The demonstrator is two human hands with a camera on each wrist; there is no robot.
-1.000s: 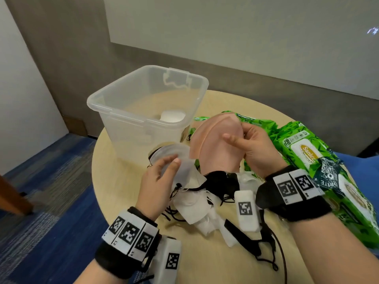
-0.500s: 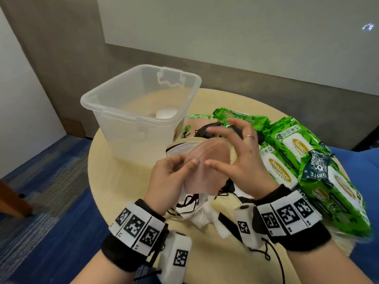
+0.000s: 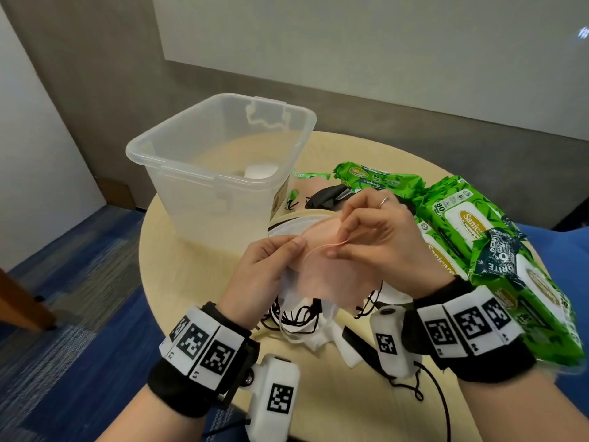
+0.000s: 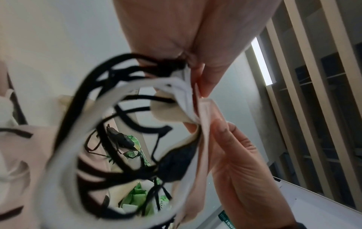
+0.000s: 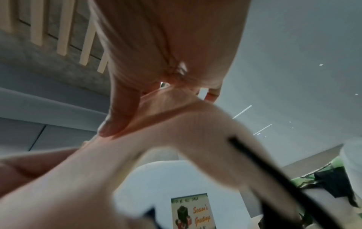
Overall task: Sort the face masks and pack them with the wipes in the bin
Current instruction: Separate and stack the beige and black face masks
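Both hands hold a stack of face masks above the round table [image 3: 178, 250], a pink mask [image 3: 331, 275] on top and white ones with black ear loops [image 3: 299, 317] under it. My left hand [image 3: 271, 266] pinches the stack's left edge. My right hand [image 3: 366, 237] pinches the pink mask's thin ear loop [image 3: 322, 248]. In the left wrist view the thumb [image 4: 225, 136] presses the pink and white edges, with black and white loops [image 4: 94, 124] dangling. The right wrist view shows blurred pink mask [image 5: 168, 46]. The clear plastic bin [image 3: 223, 161] stands at back left.
Green wipe packs [image 3: 471, 237] lie along the table's right side. A black mask [image 3: 328, 199] lies behind my hands, near the bin. A white item [image 3: 259, 170] sits inside the bin. Blue carpet [image 3: 63, 282] lies left of the table.
The pink mask came down from upright onto the stack in my left hand. My right hand moved from its face to pinch its ear loop.
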